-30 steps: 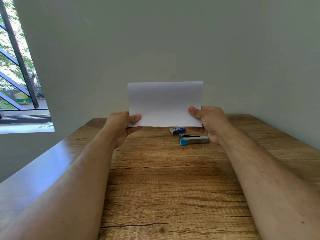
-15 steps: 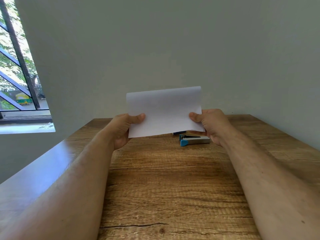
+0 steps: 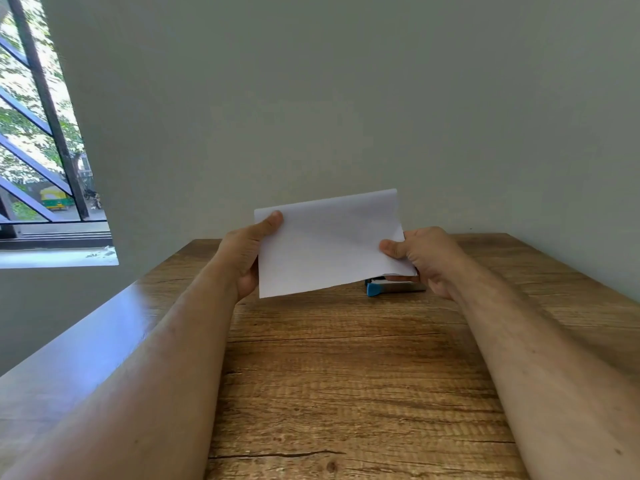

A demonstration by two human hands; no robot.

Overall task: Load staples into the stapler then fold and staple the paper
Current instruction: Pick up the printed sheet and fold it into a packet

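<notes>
Floating above the far middle of the wooden table [image 3: 346, 393], the folded white paper [image 3: 329, 242] tilts, its right end higher, hiding most of the blue-tipped stapler [image 3: 375, 289] lying behind it. The left hand [image 3: 247, 256] pinches its left edge, thumb on the top corner; the right hand [image 3: 420, 256] clamps its right edge. Smooth sheet, grainy tabletop, plain wall [image 3: 346, 98], barred window [image 3: 38, 133] far left.
</notes>
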